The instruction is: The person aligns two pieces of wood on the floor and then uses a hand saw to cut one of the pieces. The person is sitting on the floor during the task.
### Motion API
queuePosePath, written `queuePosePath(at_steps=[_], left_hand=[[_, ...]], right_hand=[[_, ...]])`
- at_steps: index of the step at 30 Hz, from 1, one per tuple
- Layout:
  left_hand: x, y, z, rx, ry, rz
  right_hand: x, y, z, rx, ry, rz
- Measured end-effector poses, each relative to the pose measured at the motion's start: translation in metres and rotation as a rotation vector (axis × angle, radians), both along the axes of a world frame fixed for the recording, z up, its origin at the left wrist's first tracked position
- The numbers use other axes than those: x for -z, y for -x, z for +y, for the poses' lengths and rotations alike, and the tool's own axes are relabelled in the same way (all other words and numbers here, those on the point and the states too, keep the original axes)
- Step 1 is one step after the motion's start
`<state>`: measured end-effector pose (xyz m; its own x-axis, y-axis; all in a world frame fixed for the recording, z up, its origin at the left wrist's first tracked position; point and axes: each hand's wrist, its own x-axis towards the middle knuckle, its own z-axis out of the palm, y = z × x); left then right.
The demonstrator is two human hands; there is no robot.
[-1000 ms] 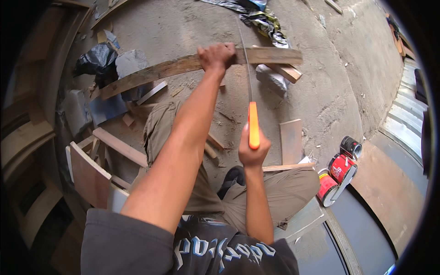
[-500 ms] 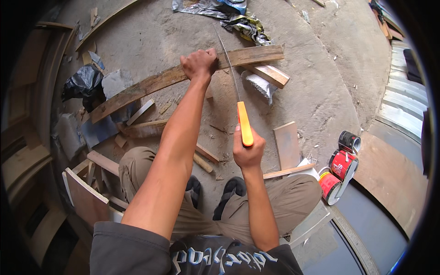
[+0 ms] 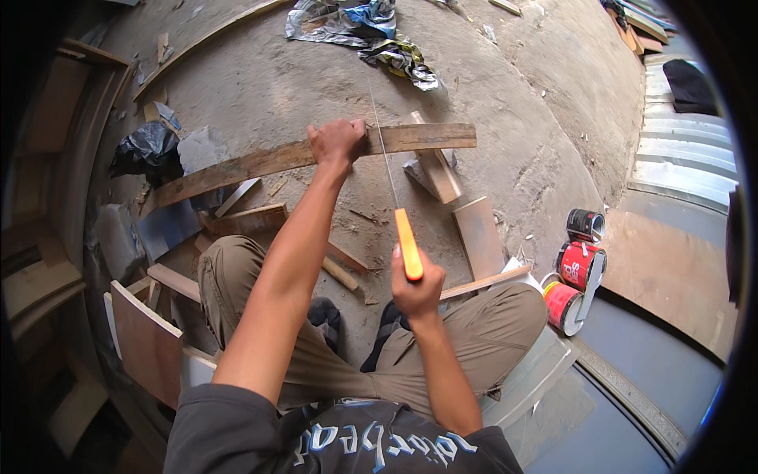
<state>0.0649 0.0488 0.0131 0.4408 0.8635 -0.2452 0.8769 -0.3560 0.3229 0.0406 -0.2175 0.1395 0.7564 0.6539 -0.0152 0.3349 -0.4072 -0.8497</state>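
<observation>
A long, weathered wooden plank [image 3: 245, 166] runs across in front of me, from the left to right of centre. My left hand [image 3: 338, 142] is closed over it in a fist-like grip. Just right of those knuckles, the thin blade of a handsaw [image 3: 407, 245] crosses the plank, its tip pointing away from me. My right hand [image 3: 417, 288] is wrapped round the saw's orange-yellow handle, nearer my body. Under the plank's right part lies a short wooden block [image 3: 439, 178], angled toward me. The depth of any cut cannot be made out.
Crumpled plastic sheeting [image 3: 403, 62] lies beyond the plank, and a black plastic bag [image 3: 148, 150] on the left. A flat board [image 3: 478, 237] stands out near my right knee. Paint cans [image 3: 580, 265] are at the right, beside metal sheets. Wood scraps [image 3: 162, 340] lie near my left knee.
The plank's right end has come lower and nearer to me. The block under it has turned to point more toward me. Both hands keep their grips, and the whole view has shifted slightly.
</observation>
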Motion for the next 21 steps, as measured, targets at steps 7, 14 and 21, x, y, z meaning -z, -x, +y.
queuePosePath(at_steps=[7,14,21], left_hand=[[0.022,0.026,-0.042,0.089,-0.206,0.005],[0.018,0.018,-0.042,0.078,-0.196,0.046],[0.017,0.019,-0.042,0.066,-0.142,0.019]], right_hand=[[-0.003,0.043,-0.03,0.045,0.033,0.16],[0.002,0.052,-0.024,-0.004,0.015,0.237],[-0.025,0.042,-0.03,0.174,0.001,0.358]])
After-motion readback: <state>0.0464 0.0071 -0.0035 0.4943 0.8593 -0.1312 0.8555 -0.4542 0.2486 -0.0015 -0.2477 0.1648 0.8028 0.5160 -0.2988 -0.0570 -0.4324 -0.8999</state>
